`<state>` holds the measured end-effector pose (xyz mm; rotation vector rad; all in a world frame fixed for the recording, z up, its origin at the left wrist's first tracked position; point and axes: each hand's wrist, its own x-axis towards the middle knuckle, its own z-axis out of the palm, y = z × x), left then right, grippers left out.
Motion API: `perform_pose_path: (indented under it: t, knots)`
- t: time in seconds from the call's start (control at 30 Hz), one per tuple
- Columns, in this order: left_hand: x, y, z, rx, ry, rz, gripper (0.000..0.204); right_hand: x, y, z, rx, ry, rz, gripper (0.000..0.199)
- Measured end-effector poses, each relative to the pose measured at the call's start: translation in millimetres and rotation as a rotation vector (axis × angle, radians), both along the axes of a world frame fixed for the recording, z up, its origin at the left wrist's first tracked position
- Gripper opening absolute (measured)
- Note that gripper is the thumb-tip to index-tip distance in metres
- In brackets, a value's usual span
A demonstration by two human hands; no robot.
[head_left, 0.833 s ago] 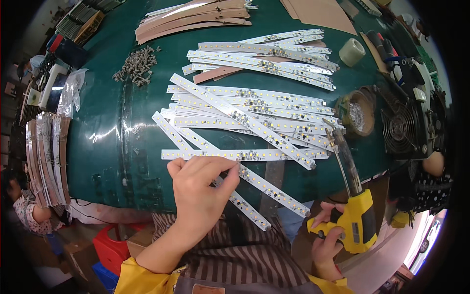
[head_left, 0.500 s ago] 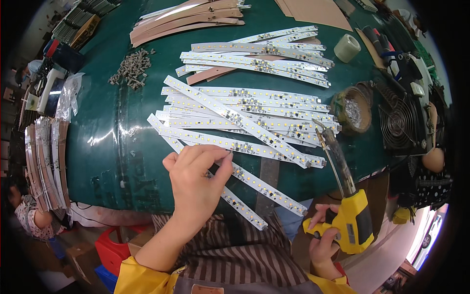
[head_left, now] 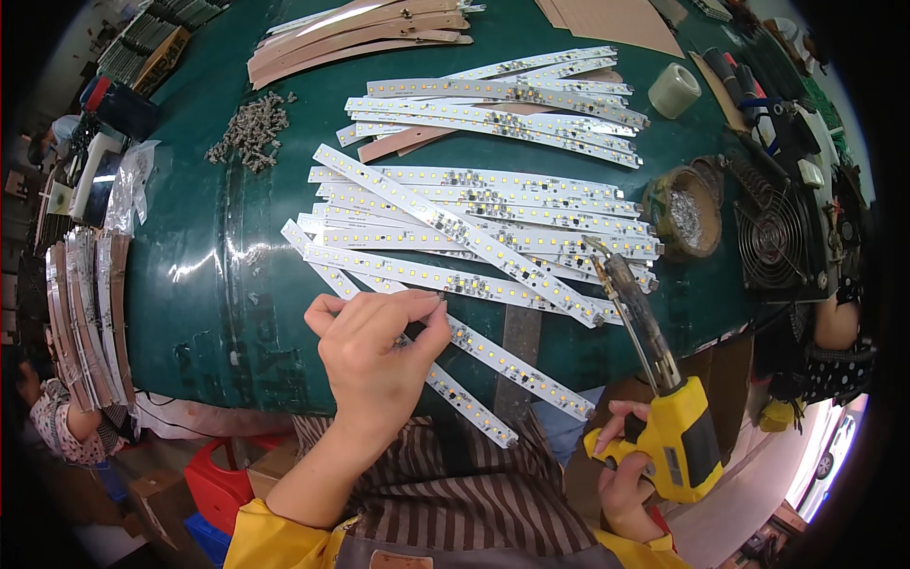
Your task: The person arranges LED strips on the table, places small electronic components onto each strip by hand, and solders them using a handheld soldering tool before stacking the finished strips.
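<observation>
While your left hand (head_left: 379, 356) pinches the near LED strip (head_left: 474, 353) with closed fingers at the desk (head_left: 199, 284) edge, your right hand (head_left: 626, 474) at four o'clock grips the yellow soldering gun (head_left: 664, 427). Its hot tip hangs just over the strip pile (head_left: 493, 223) at twelve o'clock; a careless swing could scorch a board, and the overhanging strip could slide off.

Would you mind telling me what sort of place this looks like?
Probably an electronics assembly bench: white LED strips piled on a green table, a yellow soldering gun in the right hand, and a small fan.
</observation>
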<state>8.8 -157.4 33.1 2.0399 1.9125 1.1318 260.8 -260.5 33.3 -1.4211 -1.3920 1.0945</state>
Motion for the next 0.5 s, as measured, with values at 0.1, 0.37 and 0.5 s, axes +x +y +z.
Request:
perform_pose_path:
  t: [0.1,0.37,0.5]
  knots:
    - [-0.4,0.0,1.3,-0.004,0.004,-0.010,0.013,-0.9,0.5,0.5,0.003,0.022,-0.008,0.058]
    - [-2.8,2.2,-1.1,-0.097,-0.166,-0.005,0.011,-1.6,-0.9,0.0,-0.015,0.068,-0.029,0.057]
    - [-3.4,1.6,-3.8,-0.086,-0.197,0.001,0.011,-1.2,-0.8,2.7,-0.039,0.033,0.001,0.056]
